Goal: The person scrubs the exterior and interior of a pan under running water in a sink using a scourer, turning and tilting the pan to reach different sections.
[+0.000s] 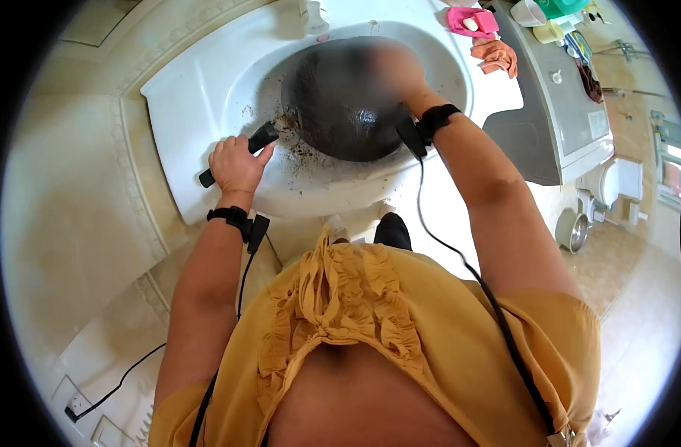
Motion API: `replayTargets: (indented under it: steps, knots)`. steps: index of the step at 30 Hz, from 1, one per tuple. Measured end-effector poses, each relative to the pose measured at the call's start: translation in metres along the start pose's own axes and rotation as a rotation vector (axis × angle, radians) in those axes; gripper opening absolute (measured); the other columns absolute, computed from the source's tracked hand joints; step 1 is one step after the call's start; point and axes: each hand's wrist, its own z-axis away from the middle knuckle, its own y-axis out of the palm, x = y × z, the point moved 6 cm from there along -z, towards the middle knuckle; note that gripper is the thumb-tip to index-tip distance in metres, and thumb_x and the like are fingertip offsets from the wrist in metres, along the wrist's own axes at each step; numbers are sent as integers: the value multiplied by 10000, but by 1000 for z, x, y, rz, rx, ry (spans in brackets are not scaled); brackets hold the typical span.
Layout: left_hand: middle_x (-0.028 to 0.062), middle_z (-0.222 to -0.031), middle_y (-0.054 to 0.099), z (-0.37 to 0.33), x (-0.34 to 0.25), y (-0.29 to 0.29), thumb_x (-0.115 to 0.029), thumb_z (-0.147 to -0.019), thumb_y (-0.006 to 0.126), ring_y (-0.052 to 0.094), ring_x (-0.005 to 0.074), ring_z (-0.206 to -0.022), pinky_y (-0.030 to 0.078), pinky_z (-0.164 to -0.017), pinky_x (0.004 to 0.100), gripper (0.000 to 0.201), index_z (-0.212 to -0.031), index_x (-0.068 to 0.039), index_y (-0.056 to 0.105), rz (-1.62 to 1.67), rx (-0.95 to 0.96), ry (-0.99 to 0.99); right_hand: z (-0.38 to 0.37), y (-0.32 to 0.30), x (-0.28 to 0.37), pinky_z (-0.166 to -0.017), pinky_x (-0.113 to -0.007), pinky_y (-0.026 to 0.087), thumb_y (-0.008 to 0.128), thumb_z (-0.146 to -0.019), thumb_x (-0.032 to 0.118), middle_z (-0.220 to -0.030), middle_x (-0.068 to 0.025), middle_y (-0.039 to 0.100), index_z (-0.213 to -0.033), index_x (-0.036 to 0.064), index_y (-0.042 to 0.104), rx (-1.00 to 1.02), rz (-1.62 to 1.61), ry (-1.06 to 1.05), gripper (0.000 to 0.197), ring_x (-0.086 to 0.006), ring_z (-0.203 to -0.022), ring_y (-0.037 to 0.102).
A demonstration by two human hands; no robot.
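A large dark wok (340,127) lies in the white washbasin (206,97), its inside wet and shiny. My left hand (236,165) is closed around the wok's black handle (264,137), left of the pan. Reaching over the far right part of the wok is my right hand (400,71). Its fingers are smeared, and a dark blurred patch beside them hides whether they hold anything. Dark specks of dirt (303,156) are scattered over the basin's near left side, around where handle and pan meet.
A white faucet (314,15) stands at the basin's far edge. To the right are a pink soap dish (472,22), an orange cloth (495,56) and a grey washing machine (542,97) with containers on top. Black cables (460,257) run from both wrist straps along my arms.
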Motion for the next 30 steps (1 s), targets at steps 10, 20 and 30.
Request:
replayTargets:
  steps: [10,20,30]
  knots:
    - [70,-781,634,-3,-6,-5,-588,-732,746,610,290,-842,444,-730,443,509,-754,-85,674,36,28,-5,7,22,-14,-1024,-467,452,535,-970,458,-1251,-181,636,-1257,120,651,58,36,-78,458,-389,-1192,557]
    - [59,-782,617,1,-7,-4,-532,-720,778,601,285,-833,440,-734,438,450,-738,-99,659,40,-13,20,2,7,-10,-1088,-443,406,580,-949,435,-1289,-216,611,-1273,86,646,35,-137,-12,481,-374,-1244,540]
    - [73,-808,632,6,5,3,-532,-723,776,599,303,-870,443,-772,455,459,-752,-88,666,25,34,-57,66,-13,18,-1028,-498,433,615,-937,349,-1233,-252,603,-1281,72,613,-100,-118,-62,441,-431,-1162,559]
